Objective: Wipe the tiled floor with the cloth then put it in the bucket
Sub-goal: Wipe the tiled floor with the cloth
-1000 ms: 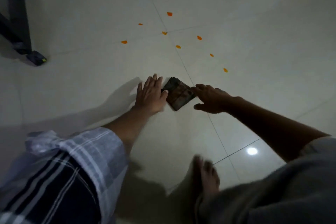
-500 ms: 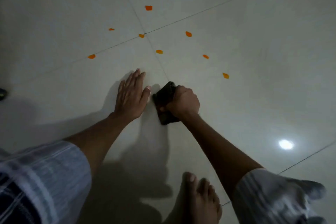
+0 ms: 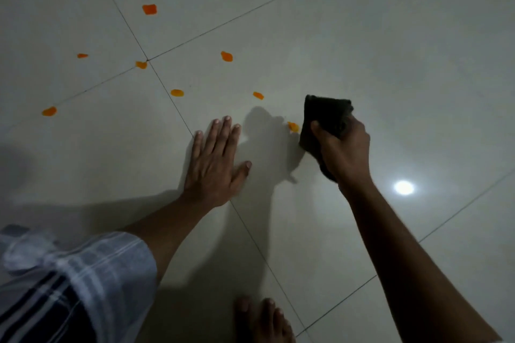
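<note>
A dark folded cloth (image 3: 324,115) is gripped in my right hand (image 3: 345,150), held just over the pale tiled floor (image 3: 390,64). An orange spot (image 3: 293,127) lies right beside the cloth's left edge. Several more orange spots are scattered over the tiles farther off, such as one (image 3: 149,9) at the far left and one (image 3: 226,56) in the middle. My left hand (image 3: 216,163) rests flat on the floor with fingers spread, to the left of the cloth. No bucket is in view.
My bare foot (image 3: 263,320) stands at the bottom edge. A striped garment (image 3: 64,281) covers my knee at the lower left. A bright light reflection (image 3: 404,187) shines on the tile to the right. Dark grout lines cross the floor.
My right hand has carried the cloth to the right, next to the nearest orange spot. My left hand stays flat on the floor. The view has shifted closer to the tiles.
</note>
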